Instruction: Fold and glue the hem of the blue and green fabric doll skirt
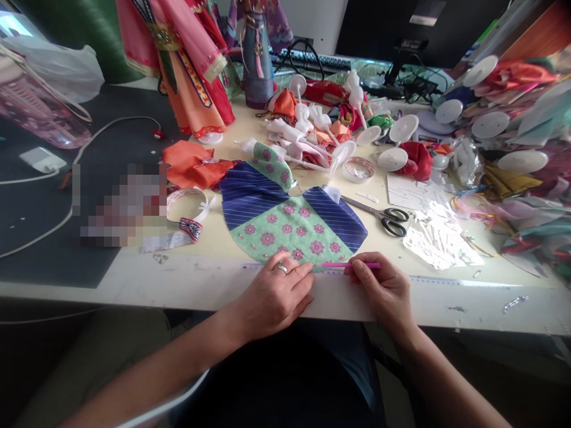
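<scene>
left hand [285, 291] hides part of cloth [307, 230] and ruler [437, 282]; can't tell from here if stick tip touches | pink stick [338, 265] points left, long axis along bench [200, 279] edge | cloth on bench, fan-shaped, green floral between blue stripes | right hand [383, 288]: grip pinched on stick; left: unclenched, fingers laid on cloth

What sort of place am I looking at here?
Probably a small craft workroom or home desk where dolls' costumes are made: robed figures stand at the back, small white forms with round bases lie heaped about, and scissors lie beside patterned fabric.
</scene>
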`<state>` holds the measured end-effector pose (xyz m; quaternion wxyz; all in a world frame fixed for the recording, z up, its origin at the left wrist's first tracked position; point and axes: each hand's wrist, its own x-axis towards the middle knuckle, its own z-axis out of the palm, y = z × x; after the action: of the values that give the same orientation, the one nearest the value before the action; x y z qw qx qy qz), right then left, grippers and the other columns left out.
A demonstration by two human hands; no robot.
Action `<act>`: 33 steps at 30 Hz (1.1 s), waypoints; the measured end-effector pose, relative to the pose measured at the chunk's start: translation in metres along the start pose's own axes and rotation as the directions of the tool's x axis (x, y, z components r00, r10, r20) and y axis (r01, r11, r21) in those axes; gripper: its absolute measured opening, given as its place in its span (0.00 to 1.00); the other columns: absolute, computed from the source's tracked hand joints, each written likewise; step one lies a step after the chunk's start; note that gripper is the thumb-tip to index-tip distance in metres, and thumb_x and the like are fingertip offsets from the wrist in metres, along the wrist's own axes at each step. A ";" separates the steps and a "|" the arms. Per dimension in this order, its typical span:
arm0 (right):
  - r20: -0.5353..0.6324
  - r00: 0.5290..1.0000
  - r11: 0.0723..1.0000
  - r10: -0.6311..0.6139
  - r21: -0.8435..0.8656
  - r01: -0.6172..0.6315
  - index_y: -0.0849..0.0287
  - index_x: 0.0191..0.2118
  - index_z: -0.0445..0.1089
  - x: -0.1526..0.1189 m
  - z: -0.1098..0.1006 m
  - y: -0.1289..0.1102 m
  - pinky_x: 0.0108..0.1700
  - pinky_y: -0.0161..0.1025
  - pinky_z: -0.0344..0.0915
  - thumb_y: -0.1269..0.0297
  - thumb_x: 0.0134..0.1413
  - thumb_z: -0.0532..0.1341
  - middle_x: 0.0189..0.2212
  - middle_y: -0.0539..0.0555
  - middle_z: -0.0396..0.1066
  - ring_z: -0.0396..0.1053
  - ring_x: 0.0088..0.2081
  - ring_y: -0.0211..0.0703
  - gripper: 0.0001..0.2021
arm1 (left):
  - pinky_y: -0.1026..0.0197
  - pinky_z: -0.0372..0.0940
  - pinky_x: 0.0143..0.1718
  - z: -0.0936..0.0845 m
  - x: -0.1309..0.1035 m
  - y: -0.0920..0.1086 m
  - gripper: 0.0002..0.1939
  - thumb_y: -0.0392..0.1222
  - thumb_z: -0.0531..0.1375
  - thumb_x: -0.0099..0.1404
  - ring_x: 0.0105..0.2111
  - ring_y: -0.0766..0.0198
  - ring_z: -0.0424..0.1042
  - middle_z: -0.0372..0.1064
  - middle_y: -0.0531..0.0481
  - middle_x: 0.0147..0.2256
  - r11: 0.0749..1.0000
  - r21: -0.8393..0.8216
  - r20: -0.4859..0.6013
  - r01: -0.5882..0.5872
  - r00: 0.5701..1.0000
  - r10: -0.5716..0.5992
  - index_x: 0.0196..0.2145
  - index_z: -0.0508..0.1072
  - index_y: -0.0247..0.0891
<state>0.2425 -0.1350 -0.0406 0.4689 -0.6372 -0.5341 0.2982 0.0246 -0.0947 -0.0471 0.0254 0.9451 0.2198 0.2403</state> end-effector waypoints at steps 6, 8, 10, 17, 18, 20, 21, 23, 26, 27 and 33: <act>0.020 0.996 0.996 -0.082 -0.028 0.082 0.57 0.34 0.69 -0.005 0.000 0.004 0.31 0.35 0.66 0.63 0.60 0.58 0.25 0.49 0.72 0.69 0.26 0.37 0.05 | 0.42 0.61 0.53 0.001 0.001 0.002 0.14 0.39 0.54 0.67 0.44 0.54 0.69 0.72 0.39 0.49 1.000 0.000 0.022 0.010 1.000 -0.010 0.46 0.70 0.28; 0.036 0.980 0.979 -0.194 -0.055 0.195 0.56 0.36 0.68 -0.008 0.001 0.003 0.32 0.37 0.66 0.67 0.60 0.57 0.27 0.50 0.72 0.69 0.28 0.38 0.03 | 0.42 0.60 0.54 0.002 0.002 0.003 0.13 0.39 0.54 0.68 0.44 0.54 0.69 0.72 0.39 0.48 1.000 0.010 0.024 0.013 1.000 -0.013 0.46 0.70 0.28; 0.077 0.944 0.943 -0.320 -0.072 0.326 0.56 0.37 0.67 -0.011 0.001 0.003 0.33 0.38 0.66 0.70 0.60 0.57 0.28 0.51 0.71 0.69 0.30 0.39 0.04 | 0.42 0.60 0.53 0.002 0.003 0.003 0.13 0.39 0.53 0.68 0.43 0.54 0.69 0.72 0.39 0.47 1.000 0.023 0.023 0.009 1.000 -0.009 0.45 0.70 0.28; 0.069 0.879 0.879 -0.472 -0.042 0.475 0.56 0.42 0.67 -0.016 0.000 0.005 0.32 0.41 0.66 0.77 0.57 0.55 0.30 0.53 0.69 0.68 0.31 0.41 0.10 | 0.41 0.59 0.53 0.002 0.003 0.004 0.12 0.40 0.53 0.68 0.44 0.53 0.70 0.72 0.39 0.48 0.999 0.031 0.025 0.006 1.000 -0.007 0.45 0.70 0.31; 0.059 0.881 0.880 -0.470 -0.039 0.473 0.56 0.42 0.67 -0.016 0.000 0.006 0.32 0.41 0.66 0.77 0.57 0.55 0.30 0.53 0.69 0.68 0.31 0.41 0.11 | 0.41 0.59 0.54 0.002 0.003 0.004 0.12 0.40 0.53 0.68 0.44 0.53 0.70 0.72 0.39 0.48 0.999 0.031 0.026 0.007 1.000 -0.007 0.45 0.70 0.32; 0.067 0.885 0.884 -0.461 -0.050 0.464 0.57 0.42 0.66 -0.016 0.000 0.006 0.32 0.41 0.66 0.77 0.57 0.55 0.30 0.53 0.68 0.67 0.30 0.41 0.11 | 0.41 0.60 0.53 0.001 0.003 0.004 0.12 0.40 0.53 0.68 0.44 0.52 0.70 0.72 0.39 0.47 0.999 0.037 0.019 0.004 1.000 -0.005 0.45 0.70 0.31; 0.075 0.886 0.885 -0.458 -0.058 0.462 0.57 0.42 0.66 -0.016 0.000 0.007 0.31 0.41 0.65 0.77 0.57 0.56 0.30 0.53 0.68 0.67 0.30 0.41 0.10 | 0.41 0.60 0.53 0.001 0.003 0.004 0.12 0.39 0.54 0.68 0.43 0.52 0.70 0.72 0.39 0.47 0.999 0.041 0.010 0.002 1.000 -0.002 0.45 0.70 0.30; 0.084 0.883 0.882 -0.461 -0.069 0.467 0.57 0.41 0.66 -0.015 0.001 0.006 0.31 0.40 0.65 0.77 0.56 0.56 0.29 0.53 0.68 0.67 0.30 0.41 0.10 | 0.41 0.61 0.53 0.001 0.002 0.004 0.12 0.39 0.54 0.67 0.42 0.53 0.71 0.73 0.39 0.45 0.999 0.048 -0.011 -0.004 1.000 0.004 0.44 0.70 0.29; 0.089 0.879 0.875 -0.469 -0.087 0.476 0.57 0.40 0.67 -0.014 0.001 0.005 0.31 0.40 0.65 0.77 0.56 0.56 0.29 0.52 0.68 0.67 0.29 0.41 0.09 | 0.43 0.62 0.52 0.000 0.002 0.004 0.11 0.39 0.55 0.67 0.41 0.54 0.71 0.75 0.40 0.43 0.998 0.057 -0.051 -0.009 0.999 0.012 0.43 0.71 0.29; 0.091 0.879 0.874 -0.468 -0.096 0.476 0.56 0.40 0.67 -0.013 0.002 0.005 0.31 0.40 0.65 0.76 0.56 0.56 0.29 0.52 0.69 0.68 0.29 0.41 0.09 | 0.43 0.62 0.52 -0.001 0.002 0.004 0.10 0.39 0.55 0.67 0.41 0.54 0.71 0.75 0.40 0.42 0.998 0.059 -0.062 -0.010 0.998 0.013 0.42 0.71 0.30; 0.103 0.879 0.871 -0.466 -0.122 0.476 0.56 0.40 0.67 -0.013 0.003 0.002 0.33 0.40 0.67 0.75 0.57 0.56 0.29 0.52 0.71 0.70 0.30 0.41 0.08 | 0.44 0.63 0.51 -0.001 0.002 0.004 0.09 0.38 0.56 0.66 0.41 0.55 0.72 0.75 0.40 0.40 0.999 0.049 -0.091 -0.015 0.996 0.019 0.40 0.71 0.30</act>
<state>0.2379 -0.1463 -0.0450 0.4610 -0.5090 -0.7096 0.1577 0.0273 -0.0976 -0.0444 -0.0095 0.9353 0.2184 0.2783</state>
